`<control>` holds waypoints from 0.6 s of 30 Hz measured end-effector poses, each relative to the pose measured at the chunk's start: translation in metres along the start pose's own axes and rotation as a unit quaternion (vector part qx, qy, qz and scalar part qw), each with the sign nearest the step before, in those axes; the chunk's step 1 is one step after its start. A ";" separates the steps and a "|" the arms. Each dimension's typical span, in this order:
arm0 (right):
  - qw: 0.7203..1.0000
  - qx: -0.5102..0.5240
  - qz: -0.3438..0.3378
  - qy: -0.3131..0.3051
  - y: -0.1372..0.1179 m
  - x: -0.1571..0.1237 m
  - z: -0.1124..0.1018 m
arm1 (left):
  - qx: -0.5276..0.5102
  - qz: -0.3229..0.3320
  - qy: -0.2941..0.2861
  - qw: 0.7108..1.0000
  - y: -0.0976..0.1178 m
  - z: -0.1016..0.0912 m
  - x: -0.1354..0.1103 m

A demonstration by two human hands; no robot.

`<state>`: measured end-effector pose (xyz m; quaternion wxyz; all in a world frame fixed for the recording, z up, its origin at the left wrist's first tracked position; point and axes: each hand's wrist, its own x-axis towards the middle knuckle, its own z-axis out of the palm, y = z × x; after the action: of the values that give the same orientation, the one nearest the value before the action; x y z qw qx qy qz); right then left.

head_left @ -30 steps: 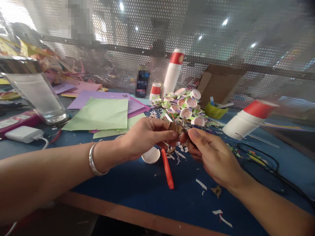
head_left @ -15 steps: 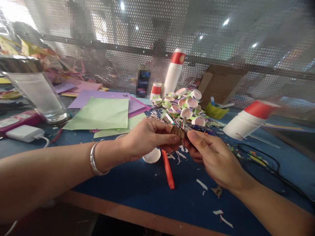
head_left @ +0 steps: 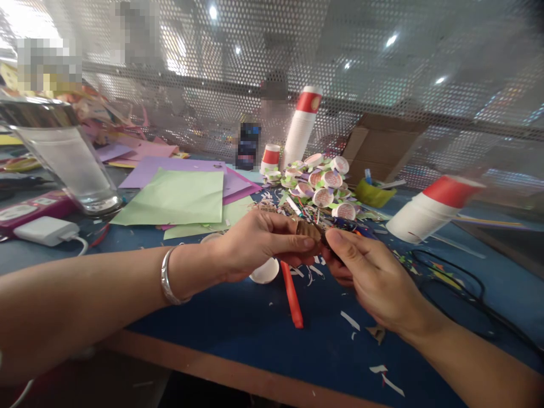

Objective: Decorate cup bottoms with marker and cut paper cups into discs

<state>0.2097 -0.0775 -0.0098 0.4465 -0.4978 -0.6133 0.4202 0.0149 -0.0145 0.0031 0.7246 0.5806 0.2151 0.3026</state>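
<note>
My left hand (head_left: pixel 263 243), closed, pinches a small piece of brown cardboard (head_left: pixel 306 228) between thumb and fingers. Close against it, my right hand (head_left: pixel 369 269) is closed round something dark, mostly hidden by the fingers, so its kind cannot be made out. Both hands meet above the blue table (head_left: pixel 238 328). Below them lies a red marker-like stick (head_left: pixel 292 297). Partly behind my left hand sits a small white paper cup piece (head_left: pixel 266 271). Paper scraps (head_left: pixel 350 320) and a brown cardboard scrap (head_left: pixel 376 333) lie near my right hand.
Behind the hands is a pile of cut cup bottoms (head_left: pixel 323 197) with paper shreds. Stacked paper cups (head_left: pixel 300 136) stand behind it; more cups (head_left: pixel 429 209) lean at right. Coloured paper (head_left: pixel 178 195), a glass bottle (head_left: pixel 85 164) and a charger (head_left: pixel 46 229) are left; a black cable (head_left: pixel 480 283) is right.
Both hands stay together in nearly the same place. The brown cardboard has shifted slightly to the right in the view, and the whole scene has moved a little with the head.
</note>
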 end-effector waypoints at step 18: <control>0.997 0.068 0.046 -0.018 0.000 -0.001 -0.004 | -0.013 0.009 -0.016 1.000 0.001 -0.002 0.002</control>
<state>0.2133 -0.0782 -0.0090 0.4485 -0.4865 -0.5680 0.4894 0.0151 -0.0113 0.0033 0.7325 0.5777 0.1943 0.3031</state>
